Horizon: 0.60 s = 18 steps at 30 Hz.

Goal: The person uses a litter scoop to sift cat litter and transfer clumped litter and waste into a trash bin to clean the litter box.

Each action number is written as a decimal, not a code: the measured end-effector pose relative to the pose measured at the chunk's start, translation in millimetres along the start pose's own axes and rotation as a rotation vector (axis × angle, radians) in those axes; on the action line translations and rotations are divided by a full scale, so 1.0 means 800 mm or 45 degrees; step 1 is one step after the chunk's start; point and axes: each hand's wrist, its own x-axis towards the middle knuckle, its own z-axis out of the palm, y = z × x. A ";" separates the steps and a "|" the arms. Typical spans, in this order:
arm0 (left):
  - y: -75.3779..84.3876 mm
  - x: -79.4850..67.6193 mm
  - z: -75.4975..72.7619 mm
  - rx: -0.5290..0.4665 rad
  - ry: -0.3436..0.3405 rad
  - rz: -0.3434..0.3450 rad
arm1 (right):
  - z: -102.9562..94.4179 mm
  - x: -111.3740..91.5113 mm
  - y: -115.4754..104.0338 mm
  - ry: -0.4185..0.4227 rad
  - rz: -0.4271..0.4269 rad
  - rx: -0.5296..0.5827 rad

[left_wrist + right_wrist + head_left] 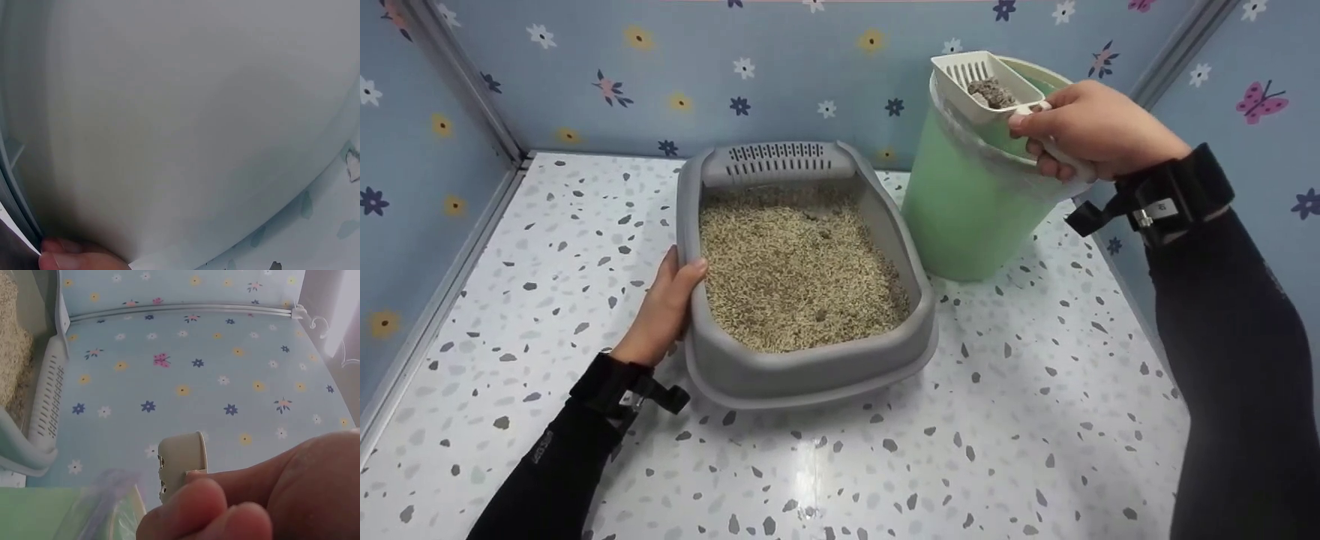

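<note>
A grey litter box (810, 375) holds tan granular litter (795, 277) with a few darker bits in it. My left hand (660, 311) grips its left rim, thumb on top; in the left wrist view the fingertips (67, 261) press against the box's outer wall (180, 112). My right hand (1099, 127) holds a pale slotted litter scoop (969, 73) by its handle, over the mouth of a green bin (975, 210). Grey-brown clumps (992, 94) lie in the scoop. In the right wrist view the scoop (183, 458) appears beyond the fingers.
A clear plastic liner (960, 127) hangs over the bin's rim. The bin stands close to the right of the box, on a white speckled surface (1020, 420). Blue flowered panels (787, 67) rise at the back and both sides.
</note>
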 end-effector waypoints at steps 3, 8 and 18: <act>0.000 0.001 0.001 -0.020 -0.005 0.005 | -0.008 0.006 0.006 0.015 0.041 0.015; 0.000 0.001 0.002 -0.025 0.000 0.029 | -0.013 0.017 0.014 0.026 0.117 -0.037; 0.003 -0.002 0.001 0.012 0.006 -0.003 | -0.014 0.026 0.015 0.036 0.166 -0.223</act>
